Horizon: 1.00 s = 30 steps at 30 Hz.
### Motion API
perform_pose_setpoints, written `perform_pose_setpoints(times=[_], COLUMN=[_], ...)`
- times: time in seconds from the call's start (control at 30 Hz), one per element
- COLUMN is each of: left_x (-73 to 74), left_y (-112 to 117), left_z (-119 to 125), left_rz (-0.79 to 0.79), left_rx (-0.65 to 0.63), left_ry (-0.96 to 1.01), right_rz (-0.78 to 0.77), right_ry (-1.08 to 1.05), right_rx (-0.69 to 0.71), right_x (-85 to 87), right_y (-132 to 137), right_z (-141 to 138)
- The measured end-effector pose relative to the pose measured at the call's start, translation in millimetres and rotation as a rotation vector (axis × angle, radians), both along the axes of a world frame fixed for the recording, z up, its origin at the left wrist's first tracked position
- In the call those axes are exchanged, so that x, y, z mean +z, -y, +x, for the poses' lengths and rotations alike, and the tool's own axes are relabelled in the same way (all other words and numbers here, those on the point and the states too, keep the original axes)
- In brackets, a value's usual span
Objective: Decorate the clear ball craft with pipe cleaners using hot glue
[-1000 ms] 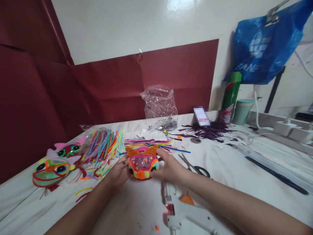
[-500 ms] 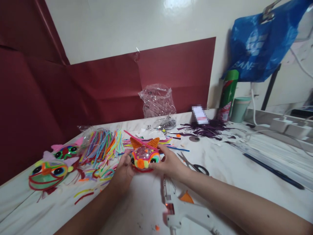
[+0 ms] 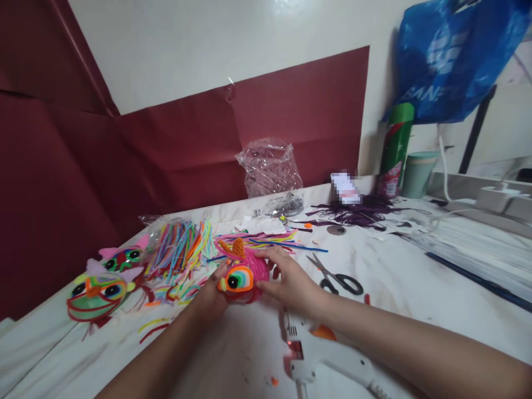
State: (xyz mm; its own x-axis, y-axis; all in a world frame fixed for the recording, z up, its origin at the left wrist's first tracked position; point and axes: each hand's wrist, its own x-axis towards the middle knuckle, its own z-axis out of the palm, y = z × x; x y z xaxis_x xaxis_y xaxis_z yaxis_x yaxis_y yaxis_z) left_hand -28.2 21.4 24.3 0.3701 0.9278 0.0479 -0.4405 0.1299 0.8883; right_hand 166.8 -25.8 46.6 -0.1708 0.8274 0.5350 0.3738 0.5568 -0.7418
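Observation:
Both my hands hold a small pink and orange craft creature (image 3: 243, 272) with orange ears and a big rainbow-ringed eye, just above the white table (image 3: 415, 288). My left hand (image 3: 211, 295) grips its left side with fingers curled. On its right side, my right hand (image 3: 291, 281) wraps round it with the fingers. The creature is turned so that one eye faces me.
Two finished craft creatures (image 3: 97, 288) lie at the left. A heap of coloured pipe-cleaner pieces (image 3: 178, 249) sits behind my hands. Scissors (image 3: 338, 279) lie to the right, a white glue gun (image 3: 328, 360) near the front. At the back: plastic bag (image 3: 270, 166), green can (image 3: 394, 149), cup (image 3: 418, 174).
The creature has been turned in my hands from facing me to showing its side with one eye. Both hands have kept their grip and shifted slightly.

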Motion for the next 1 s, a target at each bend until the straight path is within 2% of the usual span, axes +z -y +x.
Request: perform_pose_setpoints(times=[0.2, 0.37, 0.63, 0.8, 0.93, 1.0], left_x=[-2.5, 3.4, 15.3, 8.7, 2.3, 1.1], left_y=[-1, 5, 18, 8, 0, -1], left_z=[0, 6, 16, 10, 2, 0], left_rz=[0.036, 0.053, 0.086, 0.091, 0.055, 0.054], left_rx=[0.008, 0.029, 0.094, 0.155, 0.199, 0.19], left_ry=[-0.012, -0.024, -0.045, -0.048, -0.07, -0.083], right_rz=[0.145, 0.239, 0.323, 0.248, 0.086, 0.06], right_ry=[0.149, 0.234, 0.374, 0.251, 0.136, 0.134], right_rx=[-0.016, -0.023, -0.007, 0.032, -0.034, -0.039], right_x=[-6.5, -13.9, -7.2, -6.0, -2.9, -2.1], right_y=[4, 2, 5, 0, -6, -8], right_z=[0, 3, 6, 7, 10, 12])
